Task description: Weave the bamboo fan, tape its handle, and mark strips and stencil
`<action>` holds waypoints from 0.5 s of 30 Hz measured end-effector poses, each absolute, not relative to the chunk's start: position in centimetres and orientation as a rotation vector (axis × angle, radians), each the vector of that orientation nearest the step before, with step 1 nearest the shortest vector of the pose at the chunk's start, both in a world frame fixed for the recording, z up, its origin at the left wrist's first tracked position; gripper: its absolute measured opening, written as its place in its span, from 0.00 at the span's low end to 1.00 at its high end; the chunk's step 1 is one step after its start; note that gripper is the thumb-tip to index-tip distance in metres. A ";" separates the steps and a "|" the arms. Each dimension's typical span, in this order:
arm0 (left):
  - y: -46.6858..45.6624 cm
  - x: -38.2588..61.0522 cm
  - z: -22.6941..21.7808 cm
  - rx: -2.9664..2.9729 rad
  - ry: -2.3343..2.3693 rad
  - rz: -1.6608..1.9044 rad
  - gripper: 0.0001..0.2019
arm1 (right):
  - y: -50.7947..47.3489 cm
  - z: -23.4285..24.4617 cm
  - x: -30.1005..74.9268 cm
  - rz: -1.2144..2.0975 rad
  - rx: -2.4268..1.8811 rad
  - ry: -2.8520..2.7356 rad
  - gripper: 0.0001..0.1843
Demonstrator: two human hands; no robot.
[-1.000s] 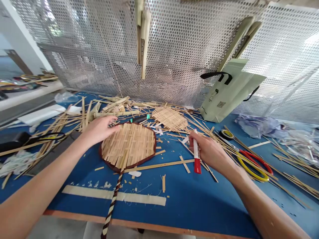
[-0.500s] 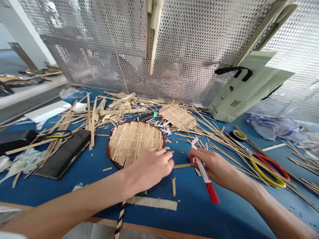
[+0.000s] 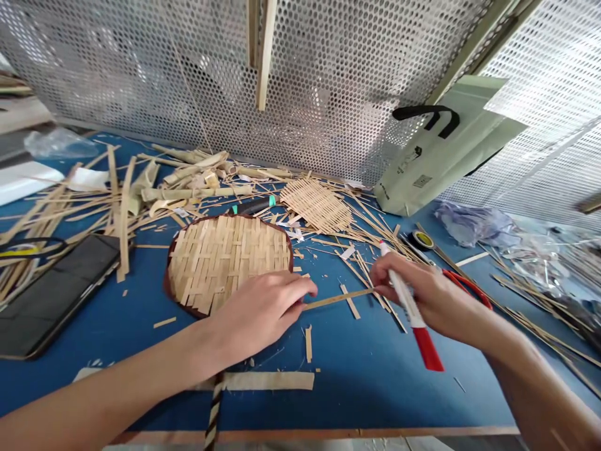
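Observation:
A thin bamboo strip (image 3: 338,299) stretches between my two hands above the blue table. My left hand (image 3: 267,300) pinches its left end and partly covers the woven bamboo fan (image 3: 230,254), which has a dark brown edge and a striped handle (image 3: 213,413). At the strip's other end, the fingertips of my right hand (image 3: 417,285) are closed on it. That same hand grips a white marker (image 3: 404,297) with a red end pointing down toward me. Short bamboo offcuts lie below the strip, and a flat beige band (image 3: 267,380) rests near the table's front edge.
A loosely woven bamboo piece (image 3: 317,205) lies behind the fan, beside a black-and-green tool handle (image 3: 253,205). Bamboo pieces (image 3: 188,191) pile up at the back. A phone (image 3: 61,291) is at left; red-handled pliers (image 3: 467,287), tape (image 3: 421,240) and a pale green bag (image 3: 422,163) are at right.
My right hand has moved right and up a little with the marker and strip. More of the strip now shows between my hands. The view has turned to the right.

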State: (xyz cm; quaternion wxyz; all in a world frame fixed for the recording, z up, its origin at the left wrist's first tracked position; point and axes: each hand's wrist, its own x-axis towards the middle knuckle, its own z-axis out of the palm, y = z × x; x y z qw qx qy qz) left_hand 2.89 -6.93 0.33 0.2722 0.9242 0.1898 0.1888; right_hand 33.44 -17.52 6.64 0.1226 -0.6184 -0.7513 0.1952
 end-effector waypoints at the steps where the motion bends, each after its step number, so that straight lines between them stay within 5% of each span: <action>1: -6.9 2.9 0.4 2.446 0.494 0.543 0.09 | -17.8 7.4 34.0 0.533 -1.801 -2.177 0.08; 10: -5.9 2.4 2.2 2.171 0.421 0.668 0.09 | -19.7 11.8 37.2 0.250 -1.894 -2.025 0.14; 15: -4.8 2.4 1.6 2.361 0.582 0.350 0.21 | -20.2 14.1 38.2 0.099 -1.954 -2.034 0.23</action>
